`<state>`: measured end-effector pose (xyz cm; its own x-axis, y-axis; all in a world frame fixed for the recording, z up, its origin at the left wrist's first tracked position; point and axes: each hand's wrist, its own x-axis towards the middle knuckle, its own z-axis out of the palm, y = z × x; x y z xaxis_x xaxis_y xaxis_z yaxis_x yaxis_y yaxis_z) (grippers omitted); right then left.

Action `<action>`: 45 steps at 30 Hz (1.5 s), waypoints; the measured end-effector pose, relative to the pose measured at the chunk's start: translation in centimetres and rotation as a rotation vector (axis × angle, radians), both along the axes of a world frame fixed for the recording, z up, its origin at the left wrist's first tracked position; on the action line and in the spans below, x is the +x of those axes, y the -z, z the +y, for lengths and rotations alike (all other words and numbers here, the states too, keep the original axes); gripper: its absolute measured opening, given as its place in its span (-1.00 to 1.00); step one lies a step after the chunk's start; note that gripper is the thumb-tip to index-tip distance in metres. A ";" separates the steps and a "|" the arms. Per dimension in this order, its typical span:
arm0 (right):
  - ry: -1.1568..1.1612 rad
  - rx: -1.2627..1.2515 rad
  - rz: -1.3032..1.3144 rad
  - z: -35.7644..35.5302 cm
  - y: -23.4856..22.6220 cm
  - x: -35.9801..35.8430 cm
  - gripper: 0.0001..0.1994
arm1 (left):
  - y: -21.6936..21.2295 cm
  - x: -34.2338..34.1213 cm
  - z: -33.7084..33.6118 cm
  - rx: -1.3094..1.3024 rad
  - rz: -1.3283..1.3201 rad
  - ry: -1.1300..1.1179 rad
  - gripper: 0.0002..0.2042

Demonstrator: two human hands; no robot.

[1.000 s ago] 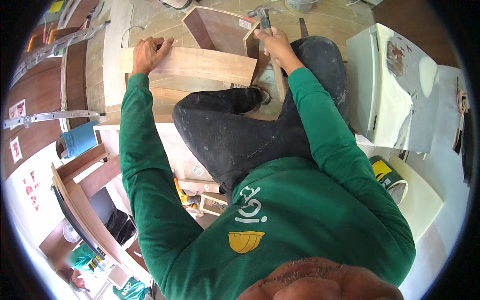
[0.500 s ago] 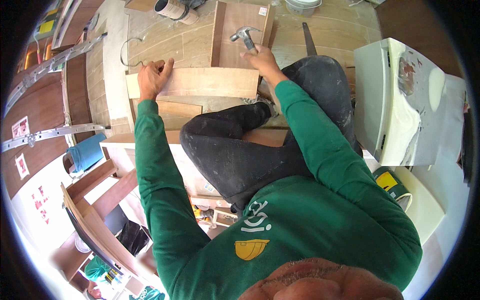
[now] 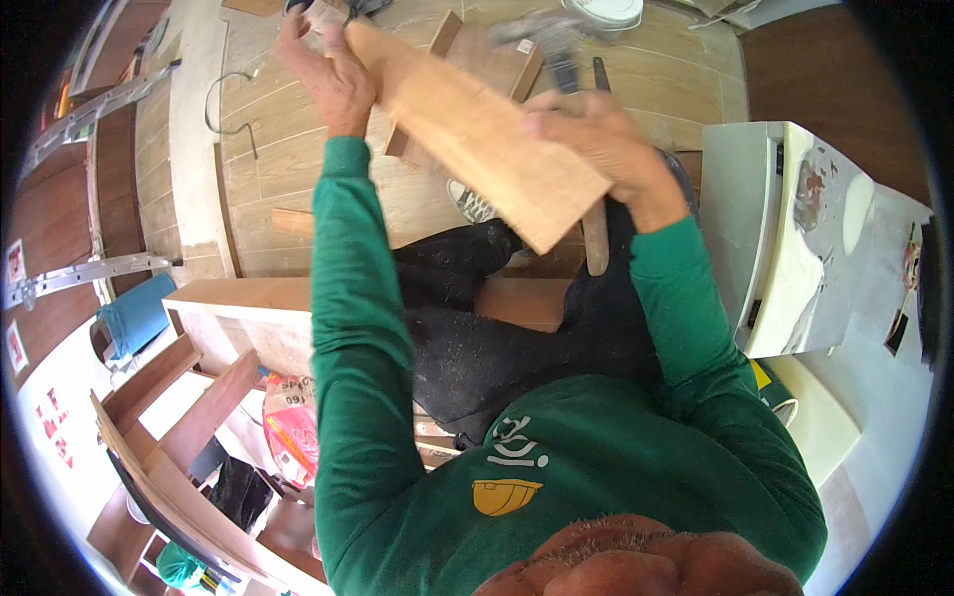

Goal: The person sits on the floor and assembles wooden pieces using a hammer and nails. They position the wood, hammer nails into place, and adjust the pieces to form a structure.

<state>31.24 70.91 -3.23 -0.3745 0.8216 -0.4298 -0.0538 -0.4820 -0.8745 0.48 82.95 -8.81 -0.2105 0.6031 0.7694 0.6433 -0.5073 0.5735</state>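
A pale, flat wooden board (image 3: 477, 134) is held raised and slanted, its far end up at the left and its near end over my legs. My left hand (image 3: 333, 79) is beside the board's far end, against its edge, with thumb and fingers apart. My right hand (image 3: 611, 144) grips a claw hammer (image 3: 595, 233) by the handle, and its thumb lies on the board near the right edge. The hammer's head is smeared by motion, and the middle of its handle is hidden behind the hand.
Beyond the board, a shallow wooden box (image 3: 522, 65) lies on the tiled floor (image 3: 656, 60). A saw-like dark blade (image 3: 600, 74) is beside it, and a white bucket (image 3: 603, 12) stands farther back. A bent wire (image 3: 211, 109) lies left. A white cabinet (image 3: 740, 199) stands at right, a ladder (image 3: 94, 268) at left.
The board has been lifted off its resting place and turned from crosswise to slanted. My left hand has moved farther away, and my right hand has come nearer and to the right with the hammer.
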 end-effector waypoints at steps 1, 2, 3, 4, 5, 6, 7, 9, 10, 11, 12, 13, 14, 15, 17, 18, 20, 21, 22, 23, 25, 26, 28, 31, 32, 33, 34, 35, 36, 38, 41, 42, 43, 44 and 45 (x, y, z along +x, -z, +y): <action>0.101 -0.017 0.037 0.2 -0.1 1.4 -0.61 | 0.9 1.6 1.2 0.062 -0.248 -0.032 -0.50; 0.221 -0.028 0.084 0.4 0.3 2.7 -0.64 | 3.0 1.9 1.6 -0.154 -0.456 -0.071 -0.52; 0.323 -0.043 0.137 0.7 0.7 3.7 -0.66 | 8.8 1.3 2.6 -0.233 -0.401 -0.096 -0.47; 0.390 -0.065 0.196 1.3 1.0 3.8 -0.68 | 17.2 0.1 3.4 -0.326 -0.279 -0.070 -0.45; 0.442 -0.076 0.221 1.9 0.8 3.6 -0.69 | 24.6 -1.3 4.2 -0.408 -0.143 -0.040 -0.42; 0.593 -0.086 0.175 1.7 1.3 4.5 -0.69 | 24.7 5.9 4.3 -0.778 -0.150 0.106 -0.35; 0.709 -0.088 0.164 1.6 1.5 5.1 -0.70 | 22.3 11.3 3.4 -1.131 -0.044 0.212 -0.26; 0.665 -0.132 0.172 2.1 1.8 4.9 -0.73 | 30.1 16.5 2.2 -0.910 0.129 -0.012 -0.17; 0.674 -0.146 0.167 2.1 2.1 5.1 -0.74 | 30.7 18.1 2.5 -0.992 0.253 -0.060 -0.15; 0.670 -0.155 0.164 2.4 2.3 5.1 -0.76 | 31.7 18.1 3.3 -1.149 0.227 -0.049 -0.19; 0.686 -0.153 0.151 2.6 2.1 4.7 -0.76 | 32.3 18.1 4.4 -1.307 0.208 -0.027 -0.23; 0.696 -0.151 0.140 2.8 1.7 3.9 -0.77 | 32.8 17.7 5.3 -1.465 0.186 -0.009 -0.26; 0.686 -0.151 0.134 3.1 1.5 3.2 -0.78 | 34.7 15.4 5.2 -1.374 0.258 0.046 -0.44; 0.696 -0.140 0.129 3.1 1.8 3.3 -0.77 | 34.1 14.9 5.1 -1.356 0.295 0.069 -0.48; 0.707 -0.110 0.130 3.4 2.4 3.5 -0.76 | 31.6 14.1 5.0 -1.309 0.369 0.102 -0.57; 0.698 -0.104 0.155 3.4 2.6 3.5 -0.75 | 28.9 13.8 4.6 -1.305 0.285 0.053 -0.60; 0.675 -0.090 0.204 3.0 2.7 3.7 -0.74 | 22.2 11.6 2.6 -1.231 0.091 0.111 -0.56; 0.641 -0.089 0.186 3.0 2.6 3.5 -0.73 | 19.5 10.1 0.8 -1.185 -0.011 0.122 -0.54; 0.604 -0.090 0.173 3.0 2.5 3.1 -0.71 | 17.5 8.7 -1.9 -1.063 -0.174 0.158 -0.62; 0.577 -0.081 0.161 3.0 2.3 2.9 -0.70 | 15.5 7.9 -4.4 -0.928 -0.326 0.208 -0.70; 0.515 -0.008 0.158 2.7 2.1 2.4 -0.69 | 11.6 6.8 -9.2 -0.798 -0.389 0.202 -0.75; 0.480 0.024 0.156 2.5 2.1 2.1 -0.69 | 11.7 6.0 -10.7 -0.809 -0.449 0.196 -0.76; 0.432 0.101 0.100 2.4 2.6 1.6 -0.69 | 13.6 4.7 -15.0 -0.846 -0.573 0.189 -0.77; 0.336 0.184 0.059 1.2 1.3 0.4 -0.66 | 13.0 4.7 -20.3 -0.824 -0.445 0.170 -0.78; 0.295 0.221 0.059 1.0 1.2 -0.3 -0.64 | 12.1 4.8 -21.7 -0.851 -0.418 0.137 -0.81; 0.254 0.255 0.053 0.9 1.5 -0.9 -0.63 | 11.5 4.8 -22.9 -0.870 -0.451 0.140 -0.81; 0.226 0.274 0.017 1.1 3.2 -1.4 -0.59 | 11.2 5.1 -24.2 -0.896 -0.488 0.152 -0.81; 0.208 0.304 -0.046 0.4 3.4 -2.3 -0.58 | 11.0 5.3 -25.2 -0.916 -0.529 0.157 -0.81; 0.192 0.344 -0.109 0.1 3.0 -3.6 -0.56 | 10.5 5.2 -26.0 -0.950 -0.411 0.145 -0.82; 0.166 0.399 -0.189 -0.1 3.9 -5.2 -0.55 | 11.3 5.6 -27.2 -0.919 -0.451 0.139 -0.83; 0.157 0.406 -0.263 -0.8 6.8 -6.7 -0.56 | 10.0 6.3 -28.1 -0.942 -0.426 0.118 -0.78; 0.149 0.386 -0.291 -1.2 7.2 -6.7 -0.56 | 9.9 6.0 -28.1 -0.967 -0.408 0.109 -0.75; 0.143 0.366 -0.319 -1.6 7.7 -7.0 -0.56 | 9.8 5.7 -28.2 -0.991 -0.389 0.102 -0.71; 0.168 0.386 -0.315 -2.1 8.9 -7.1 -0.58 | 9.6 5.8 -28.5 -0.944 -0.444 0.145 -0.70; 0.199 0.409 -0.310 -2.4 9.9 -7.3 -0.60 | 8.9 5.6 -28.5 -0.893 -0.494 0.193 -0.69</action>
<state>23.95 68.55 -13.17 -0.1020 0.9868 -0.1261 0.1805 -0.1063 -0.9778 6.12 54.43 -17.68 -0.2201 0.9681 -0.1198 0.1868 0.1624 0.9689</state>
